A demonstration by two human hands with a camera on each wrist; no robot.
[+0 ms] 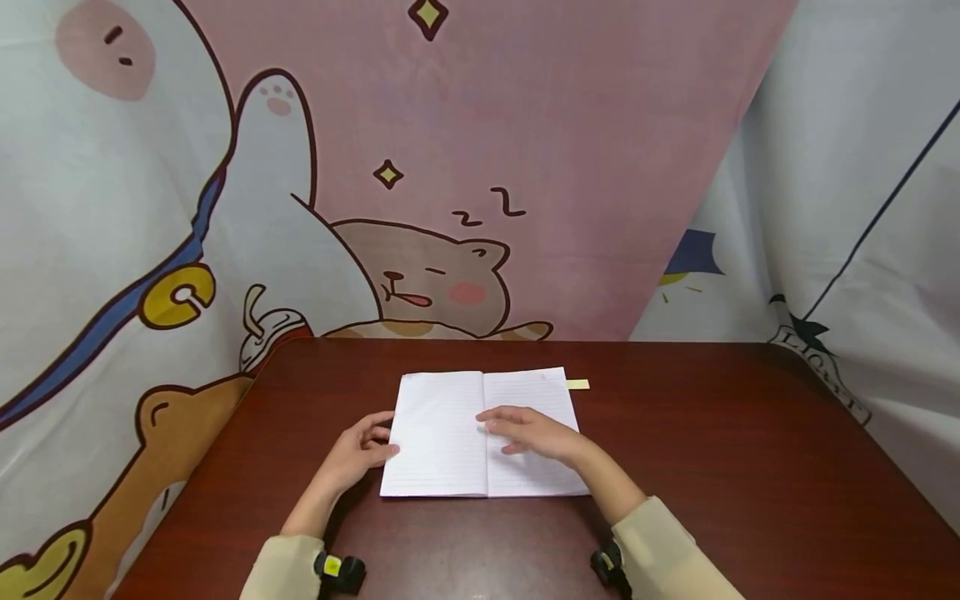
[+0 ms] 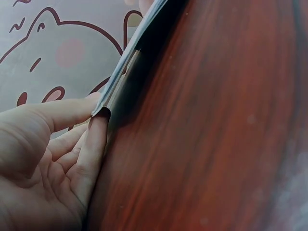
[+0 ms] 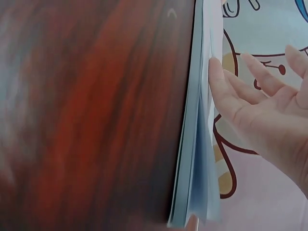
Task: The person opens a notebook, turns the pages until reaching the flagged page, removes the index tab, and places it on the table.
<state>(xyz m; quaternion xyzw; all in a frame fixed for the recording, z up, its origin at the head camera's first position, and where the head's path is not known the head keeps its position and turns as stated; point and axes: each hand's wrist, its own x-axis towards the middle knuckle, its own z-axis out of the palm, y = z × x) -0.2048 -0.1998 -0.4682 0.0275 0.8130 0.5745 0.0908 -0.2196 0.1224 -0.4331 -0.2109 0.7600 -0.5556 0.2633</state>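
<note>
An open lined notebook (image 1: 438, 437) lies on the table, its pages white and its centre fold running toward the person. At its left edge, my left hand (image 1: 354, 457) pinches the notebook, thumb on top; in the left wrist view, the fingers of that hand (image 2: 53, 154) reach under the cover. My right hand (image 1: 534, 433) is over the right page, its loosely extended fingers near the fold. Seen by the right wrist camera, a fingertip of the right hand (image 3: 269, 108) is at the page surface, and the notebook's page edges (image 3: 190, 134) fan slightly apart.
A yellow tab (image 1: 578, 384) sticks out from the notebook's upper right edge. The dark reddish-brown table (image 1: 712, 433) extends around it. Behind stands a pink and white cloth (image 1: 585, 167) with cartoon animals. Each wrist wears a small black camera (image 1: 341, 573).
</note>
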